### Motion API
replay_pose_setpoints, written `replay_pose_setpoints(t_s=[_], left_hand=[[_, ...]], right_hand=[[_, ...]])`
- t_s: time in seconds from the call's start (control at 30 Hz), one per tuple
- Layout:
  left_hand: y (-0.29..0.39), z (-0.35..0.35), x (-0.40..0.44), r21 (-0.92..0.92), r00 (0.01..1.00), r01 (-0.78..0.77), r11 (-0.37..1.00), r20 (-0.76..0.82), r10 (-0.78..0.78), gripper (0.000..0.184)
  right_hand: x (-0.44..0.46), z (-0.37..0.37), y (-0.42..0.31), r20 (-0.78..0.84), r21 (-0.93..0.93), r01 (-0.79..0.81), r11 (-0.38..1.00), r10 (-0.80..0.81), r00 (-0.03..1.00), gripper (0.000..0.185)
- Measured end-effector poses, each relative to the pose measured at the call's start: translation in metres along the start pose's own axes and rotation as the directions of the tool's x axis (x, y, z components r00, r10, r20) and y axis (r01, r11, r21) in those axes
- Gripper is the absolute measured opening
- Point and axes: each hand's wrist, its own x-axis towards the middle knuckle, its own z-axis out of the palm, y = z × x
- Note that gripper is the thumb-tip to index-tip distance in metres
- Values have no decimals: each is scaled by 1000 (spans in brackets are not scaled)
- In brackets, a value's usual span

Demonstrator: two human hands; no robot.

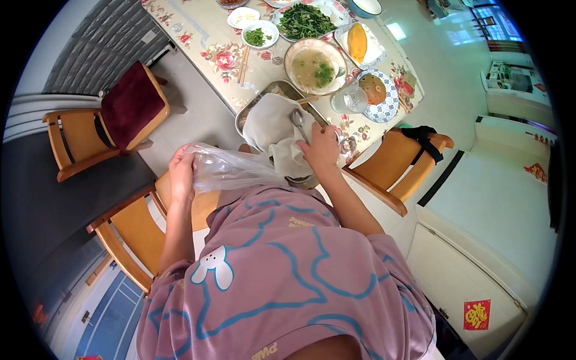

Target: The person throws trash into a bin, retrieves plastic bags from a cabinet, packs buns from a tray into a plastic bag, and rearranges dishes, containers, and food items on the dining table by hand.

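My left hand (182, 172) is closed on the edge of a clear plastic bag (231, 168), which stretches to the right towards a metal tray (243, 114). A white cloth (267, 120) covers most of the tray, and a metal spoon (297, 118) lies on top of it. At the tray's right side is my right hand (323, 149), its thumb on the cloth and its fingers bent at the rim. What lies beneath the cloth is mostly hidden. A wooden stick (309, 99) rests across the tray's far rim.
Beyond the tray, the flowered table (204, 36) bears a soup bowl (294, 63), a glass (349, 99), a patterned plate (387, 108), a plate of greens (306, 23), chopped scallions (258, 37) and chopsticks (244, 65). Wooden chairs (396, 165) stand on both sides.
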Motion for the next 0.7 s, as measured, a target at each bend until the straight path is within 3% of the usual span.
replay_pose_setpoints(t_s=[0.03, 0.13, 0.27, 0.33, 0.5, 0.6, 0.63, 0.7], left_hand=[[1, 0, 7, -2, 1000, 3, 1000, 22, -3, 17], [11, 3, 18, 6, 995, 9, 1000, 96, -10, 17], [12, -7, 31, 0, 991, 5, 1000, 131, -5, 17], [10, -12, 35, 4, 990, 7, 1000, 142, -8, 18], [9, -25, 38, 40, 988, 8, 999, 154, -14, 18], [8, -32, 44, 1, 988, 36, 999, 147, -36, 17], [8, -32, 45, 3, 987, 34, 999, 158, -35, 17], [11, -32, 47, 2, 991, 57, 998, 121, -56, 18]], right_hand=[[-2, 3, -2, -90, -15, 40, 999, -41, 995, 62], [-3, 19, -8, -162, -20, 114, 993, -116, 980, 47], [3, 35, -19, -117, 3, 127, 992, -126, 985, 37], [7, 48, -19, -63, 6, 62, 998, -62, 996, 23], [1, 45, -26, -83, 49, -188, 981, 191, 978, 19], [-5, 34, -20, -31, 109, -7, 994, 11, 999, 19], [-8, 28, -18, -37, 108, -17, 994, 21, 999, 19], [-12, 13, -9, -90, 282, 130, 951, -108, 990, 16]])
